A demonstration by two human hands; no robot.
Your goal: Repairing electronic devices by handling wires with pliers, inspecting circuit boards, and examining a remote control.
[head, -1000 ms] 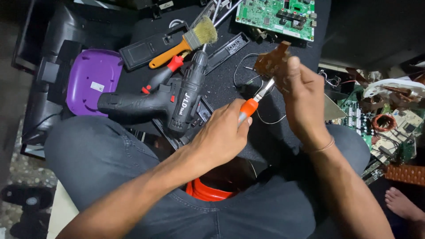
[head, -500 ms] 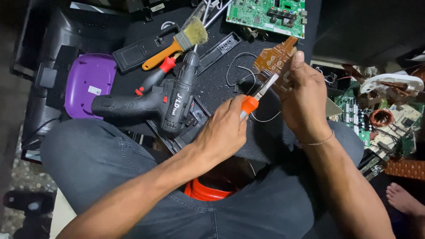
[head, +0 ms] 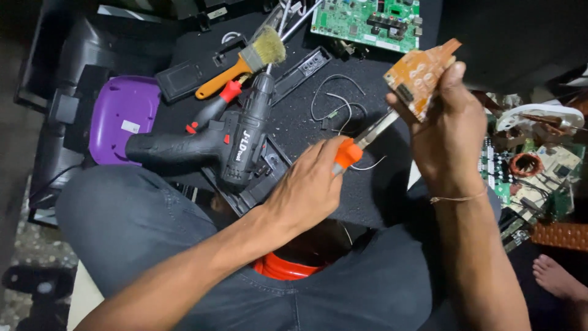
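I see my left hand (head: 309,184) low in the middle, wrapped round the screwdriver (head: 361,142), whose shaft runs up and right to the small circuit board (head: 419,75) that my right hand (head: 450,132) holds above the mat (head: 306,116). Left of the left hand lies the drill (head: 214,144) on that mat — its chuck pointing away from me. Behind the drill lies the brush (head: 245,64), and further left the lidded box (head: 119,116). A larger circuit board (head: 366,17) sits at the far edge, behind the small one. Loose wires (head: 334,104) lie between drill and right hand. To the right — more boards and a coil (head: 527,164).
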